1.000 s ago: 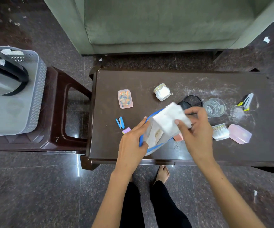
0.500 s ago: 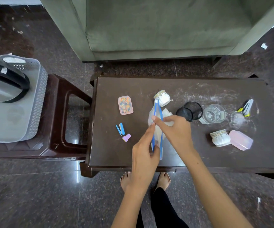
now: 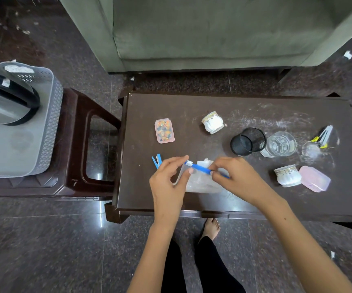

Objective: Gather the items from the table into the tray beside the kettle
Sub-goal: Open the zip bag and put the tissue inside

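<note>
A clear zip pouch [image 3: 201, 182] with a blue zipper strip lies near the front edge of the dark table [image 3: 255, 111], white paper inside it. My left hand [image 3: 168, 182] pinches the zipper's left end. My right hand [image 3: 237, 178] pinches the strip further right. The grey perforated tray [image 3: 50, 127] stands on a brown stool at the left, with the steel kettle [image 3: 4, 102] inside it. A pink box of coloured bits [image 3: 164, 130], two white cups [image 3: 212, 122] [image 3: 287, 175], a black mesh holder [image 3: 248, 141], a glass [image 3: 279, 144], a pink case [image 3: 314, 181] and a blue clip [image 3: 156, 160] lie on the table.
Yellow-handled clips [image 3: 323, 136] lie at the table's far right. A green sofa [image 3: 213, 32] stands behind the table. The brown stool [image 3: 82, 144] touches the table's left end. My bare foot [image 3: 211, 228] shows on the dark tiled floor below the table's front edge.
The white paper went into the pouch. The pouch turned from standing lengthwise to lying flat crosswise, and both hands now pinch along its blue zipper. The view shifted slightly.
</note>
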`<state>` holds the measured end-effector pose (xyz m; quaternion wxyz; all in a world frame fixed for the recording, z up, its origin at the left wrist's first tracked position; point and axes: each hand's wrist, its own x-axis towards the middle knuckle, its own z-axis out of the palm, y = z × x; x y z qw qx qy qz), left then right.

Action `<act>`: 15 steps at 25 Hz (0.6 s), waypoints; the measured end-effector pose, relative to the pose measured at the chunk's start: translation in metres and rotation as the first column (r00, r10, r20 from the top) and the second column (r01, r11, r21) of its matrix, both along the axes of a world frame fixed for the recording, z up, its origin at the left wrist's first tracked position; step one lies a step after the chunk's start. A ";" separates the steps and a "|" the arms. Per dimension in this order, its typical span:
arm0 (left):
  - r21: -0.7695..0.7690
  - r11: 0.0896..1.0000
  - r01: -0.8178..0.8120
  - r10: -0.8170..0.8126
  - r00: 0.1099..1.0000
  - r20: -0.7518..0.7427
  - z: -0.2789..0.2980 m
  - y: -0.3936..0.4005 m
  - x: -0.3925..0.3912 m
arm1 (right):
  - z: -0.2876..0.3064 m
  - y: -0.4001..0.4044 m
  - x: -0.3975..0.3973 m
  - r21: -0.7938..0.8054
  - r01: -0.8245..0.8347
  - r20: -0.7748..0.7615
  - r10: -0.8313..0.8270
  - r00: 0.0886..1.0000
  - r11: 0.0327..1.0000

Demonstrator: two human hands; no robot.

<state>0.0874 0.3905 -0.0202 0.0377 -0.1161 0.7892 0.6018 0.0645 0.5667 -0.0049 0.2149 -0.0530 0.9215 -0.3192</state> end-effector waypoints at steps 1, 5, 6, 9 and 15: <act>0.041 0.999 -0.024 0.022 0.999 0.044 0.000 -0.002 -0.001 | -0.001 0.002 0.001 -0.002 0.005 -0.010 -0.005 1.000 1.000; 0.208 0.973 -0.099 0.065 0.984 0.165 0.001 -0.006 -0.004 | -0.005 0.006 0.003 -0.124 0.057 -0.010 -0.059 0.998 0.991; 0.208 0.975 -0.077 0.043 0.985 0.166 0.002 -0.004 -0.003 | -0.004 0.002 0.003 -0.172 0.056 -0.009 -0.059 0.998 0.984; 0.240 0.971 -0.025 -0.019 0.983 0.182 0.005 0.003 0.000 | -0.004 -0.011 0.001 -0.271 0.029 -0.056 -0.046 0.997 0.962; 0.245 0.970 -0.011 -0.054 0.965 0.258 0.009 0.000 0.006 | -0.008 -0.008 0.001 -0.263 -0.024 -0.049 0.012 0.999 0.964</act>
